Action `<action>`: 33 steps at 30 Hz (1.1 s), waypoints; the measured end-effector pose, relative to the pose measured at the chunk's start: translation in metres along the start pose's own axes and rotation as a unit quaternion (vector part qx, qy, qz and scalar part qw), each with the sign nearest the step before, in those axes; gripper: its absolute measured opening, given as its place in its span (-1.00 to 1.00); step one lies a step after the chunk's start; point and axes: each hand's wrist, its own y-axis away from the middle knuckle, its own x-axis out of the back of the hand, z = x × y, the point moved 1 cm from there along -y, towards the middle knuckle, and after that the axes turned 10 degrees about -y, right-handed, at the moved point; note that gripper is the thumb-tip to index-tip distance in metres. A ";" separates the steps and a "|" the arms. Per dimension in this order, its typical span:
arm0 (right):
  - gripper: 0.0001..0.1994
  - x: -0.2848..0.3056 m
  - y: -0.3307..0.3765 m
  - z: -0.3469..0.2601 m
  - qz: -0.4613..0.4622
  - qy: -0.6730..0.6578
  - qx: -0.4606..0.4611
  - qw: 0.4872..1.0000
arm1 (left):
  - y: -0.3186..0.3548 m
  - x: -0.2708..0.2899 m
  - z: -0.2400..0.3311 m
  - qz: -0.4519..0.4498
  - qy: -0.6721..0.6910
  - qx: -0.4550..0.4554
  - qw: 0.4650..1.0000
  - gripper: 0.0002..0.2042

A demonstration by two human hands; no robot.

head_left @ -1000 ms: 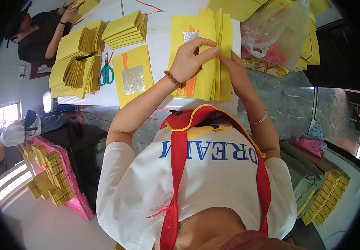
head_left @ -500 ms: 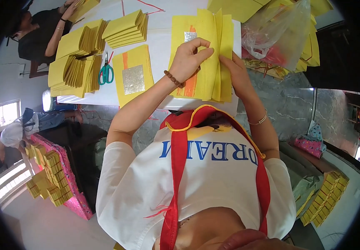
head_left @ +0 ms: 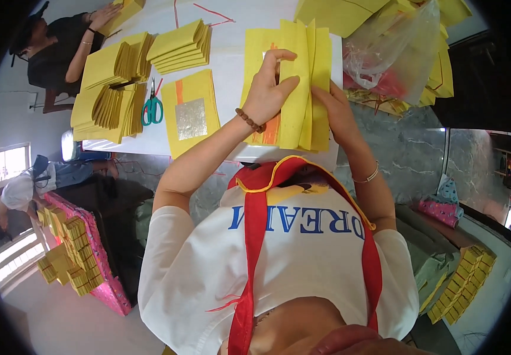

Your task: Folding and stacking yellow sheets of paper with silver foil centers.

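Seen from the head camera, a left hand (head_left: 270, 89) and a right hand (head_left: 335, 109) meet at one set of folded yellow paper (head_left: 292, 127) on the near right part of a white counter (head_left: 227, 65). To the left lie one yellow sheet (head_left: 178, 143) bearing a single silver patch (head_left: 191, 122), one pair of teal-handled scissors (head_left: 152, 110) and at least three bundles of folded yellow paper (head_left: 178, 48). Two other people appear at the left: one in a dark top (head_left: 60, 62), one in a white top (head_left: 18, 192).

The bundles' layers are packed too tightly to count. The left hand covers much of an orange strip (head_left: 272, 129) beside the folded set; whether strip and set are joined is unclear. A clear plastic bag (head_left: 385, 53) blurs the red contents inside it, and the frame's dark rim cuts into the person in the dark top.

The left forearm (head_left: 205, 158) slants up and to the right, a beaded bracelet (head_left: 250, 120) at its wrist, the hand arched with thumb and forefinger parted in a moderately wide grip against the paper. The right forearm (head_left: 369, 157) rises steeply, a thin bangle (head_left: 366, 173) around it, fingers at the set's right edge; partly hidden there, its grip cannot be told as pinching or merely touching.
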 end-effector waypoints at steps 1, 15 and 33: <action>-0.70 -0.001 0.000 -0.002 -0.005 0.006 0.002 1.000 | -0.001 0.000 0.000 0.000 -0.024 -0.045 0.999 -0.71; -0.69 0.001 -0.002 0.001 -0.003 -0.005 -0.003 1.000 | 0.002 0.004 0.017 -0.066 -0.039 0.069 0.995 -0.68; -0.70 0.000 -0.001 0.000 -0.005 -0.014 0.005 1.000 | -0.001 -0.001 -0.002 0.016 -0.052 -0.035 0.998 -0.77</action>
